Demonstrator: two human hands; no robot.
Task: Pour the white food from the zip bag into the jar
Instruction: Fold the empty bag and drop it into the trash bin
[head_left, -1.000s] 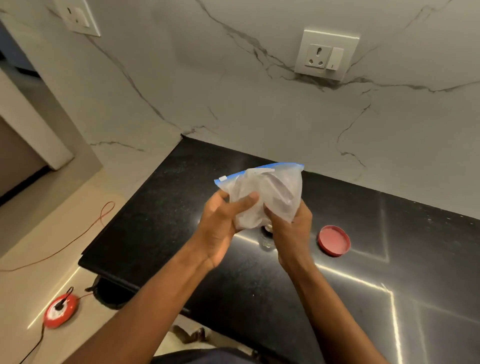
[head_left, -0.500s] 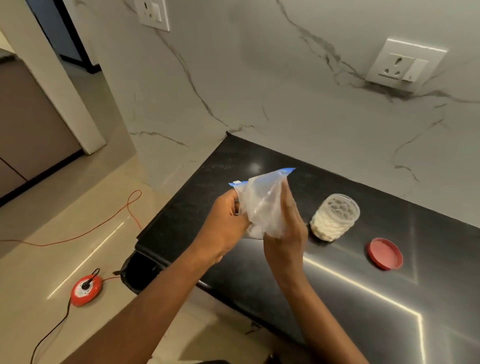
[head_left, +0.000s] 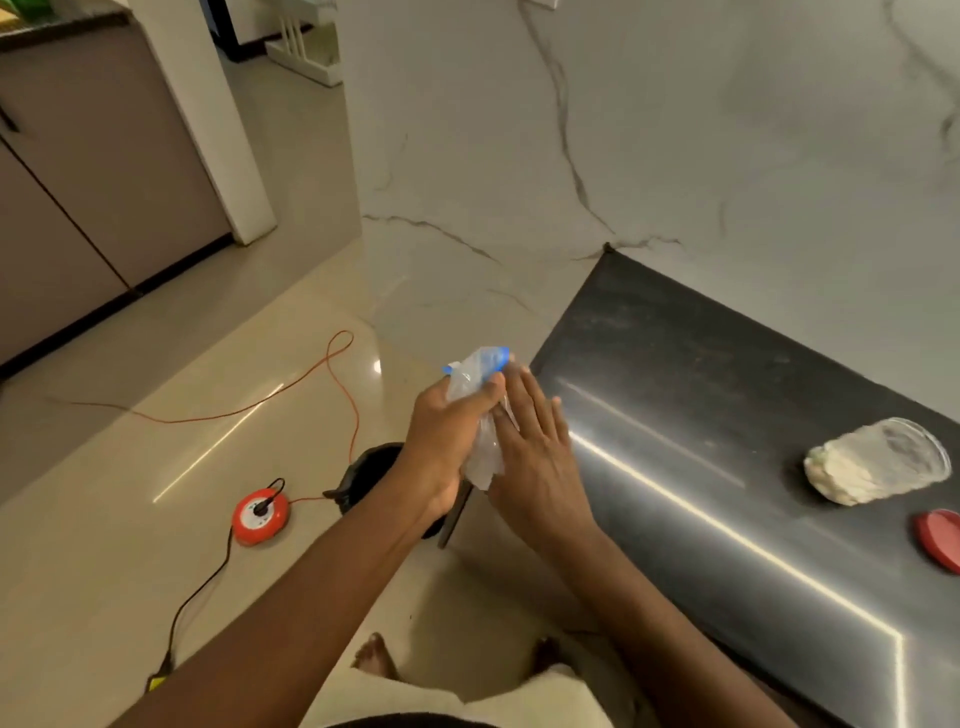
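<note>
The left hand (head_left: 447, 441) has its grip closed around the crumpled zip bag (head_left: 480, 410) off the surface's (head_left: 727, 467) left edge; the right hand (head_left: 535, 457) lies flat and open-fingered against it. The jar (head_left: 878, 467), apparently full of white food (head_left: 841, 475), sits blurred near the right edge. No writing is legible.

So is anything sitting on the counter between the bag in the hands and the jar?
Nothing visible. The zip bag, crumpled between the left hand and right hand, is off the counter's left end; the black counter between it and the jar is bare. The red lid lies nearer, beside the jar.
</note>
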